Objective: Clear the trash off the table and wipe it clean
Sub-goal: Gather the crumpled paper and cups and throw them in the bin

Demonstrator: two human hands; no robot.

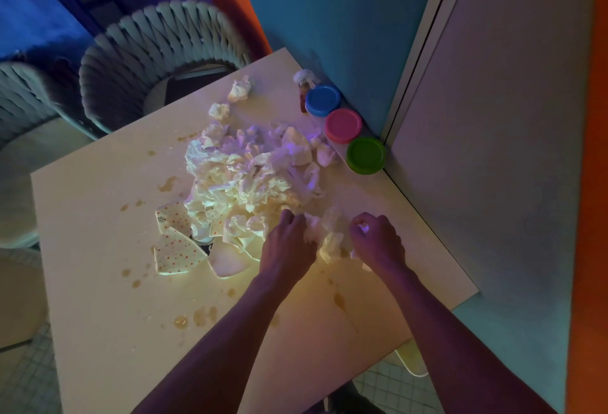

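Observation:
A big heap of crumpled white tissues [250, 170] covers the middle of the pale square table [98, 249]. Torn pieces of a polka-dot paper plate [176, 254] lie at the heap's near left side. Brownish spill spots [194, 316] dot the tabletop. My left hand [288, 246] and my right hand [378, 241] are both curled on a crumpled tissue [329, 239] stretched between them at the heap's near right edge. Two loose tissue balls [241, 88] sit farther back.
Three tubs with blue [323, 100], pink [343, 126] and green [366, 154] lids line the wall at the table's right edge, a small spray bottle [303, 84] behind them. A woven chair [158, 61] stands beyond the far corner. Tiled floor lies below.

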